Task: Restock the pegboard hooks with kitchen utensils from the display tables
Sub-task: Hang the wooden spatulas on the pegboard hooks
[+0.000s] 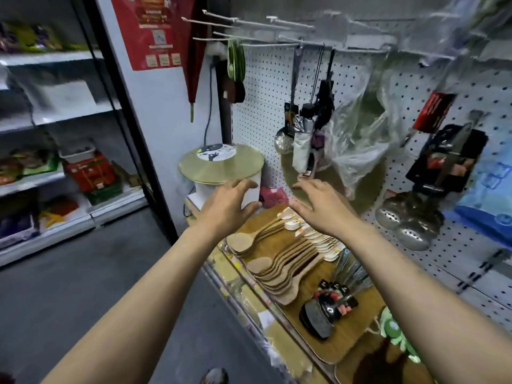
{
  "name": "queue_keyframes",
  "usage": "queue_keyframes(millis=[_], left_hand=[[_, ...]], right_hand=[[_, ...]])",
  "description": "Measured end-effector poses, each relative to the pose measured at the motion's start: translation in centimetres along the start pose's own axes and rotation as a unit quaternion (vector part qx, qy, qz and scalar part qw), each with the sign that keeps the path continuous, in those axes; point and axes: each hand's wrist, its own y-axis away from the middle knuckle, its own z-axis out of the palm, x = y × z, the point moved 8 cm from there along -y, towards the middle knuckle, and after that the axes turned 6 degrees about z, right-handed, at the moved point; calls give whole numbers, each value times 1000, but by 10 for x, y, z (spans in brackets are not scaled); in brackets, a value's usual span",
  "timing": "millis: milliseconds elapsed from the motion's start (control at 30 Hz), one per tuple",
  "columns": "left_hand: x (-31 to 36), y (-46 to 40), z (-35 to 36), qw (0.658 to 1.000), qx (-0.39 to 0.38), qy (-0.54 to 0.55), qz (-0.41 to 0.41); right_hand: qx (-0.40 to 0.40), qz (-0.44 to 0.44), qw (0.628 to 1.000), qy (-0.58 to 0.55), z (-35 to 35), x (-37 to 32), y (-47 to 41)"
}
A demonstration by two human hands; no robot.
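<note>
My left hand (231,205) and my right hand (318,206) are both held out over the display table (343,339), fingers spread and holding nothing. Below them lies a fanned stack of wooden spatulas (279,261) beside a row of white spoons (318,236). A white pegboard (266,87) rises behind the table, with bare metal hooks (249,23) along its top. A steel ladle (285,137), a folded umbrella (304,145) and clear plastic bags (363,134) hang from the hooks. Perforated steel skimmers (407,220) hang lower right.
A white canister with a gold round lid (221,164) stands at the table's far left corner, right by my left hand. A boxed knife (448,162) hangs on the right. Dark packaged utensils (327,309) lie on the table. A glass-door fridge (55,134) stands across the grey floor at left.
</note>
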Motion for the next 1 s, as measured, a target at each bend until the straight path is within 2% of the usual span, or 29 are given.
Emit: queue_keyframes(millis=[100,200,400,667,867,1000], left_hand=[[-60,-53,40,999,-43,18,25],[-115,-97,81,993,-104,40,28],[-182,-154,178,974,-198,110,21],[-222,-154,334,925,-320,204,-35],[-244,-142,424,891,-375,229,-116],[-247,-138,452,882,-390,229,-133]], right_hand=[[-6,71,997,-15,38,16,-56],[-55,146,987,-29,76,25,-99],[-89,262,960,-38,148,60,-136],[-186,362,907,-106,273,110,-137],[-198,404,884,-130,331,130,-154],[-199,426,869,-152,358,139,-162]])
